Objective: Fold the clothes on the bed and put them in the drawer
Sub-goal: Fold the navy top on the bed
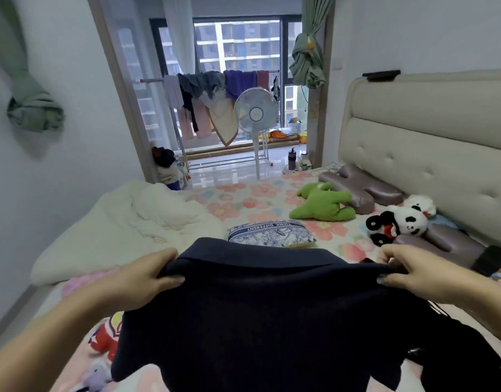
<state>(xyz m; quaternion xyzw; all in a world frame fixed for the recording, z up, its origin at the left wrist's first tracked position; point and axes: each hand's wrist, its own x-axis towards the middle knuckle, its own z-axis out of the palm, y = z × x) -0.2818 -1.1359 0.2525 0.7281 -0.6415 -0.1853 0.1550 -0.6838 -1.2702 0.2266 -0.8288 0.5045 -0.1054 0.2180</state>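
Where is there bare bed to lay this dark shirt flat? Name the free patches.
Freest: the floral sheet between the white duvet, the folded printed cloth and the green plush toy. Crowded: the headboard side, with the panda plush and pillows. Both hands, left hand and right hand, hold the dark shirt, which hides the near bed.

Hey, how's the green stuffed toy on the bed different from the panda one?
The green plush toy is one solid green colour; the panda plush is black and white with a red patch at its neck. The green plush toy lies flat, sprawled on the floral sheet, while the panda plush leans against a purple-grey pillow, nearer the headboard. Both are soft toys lying on the bed, untouched by either hand.
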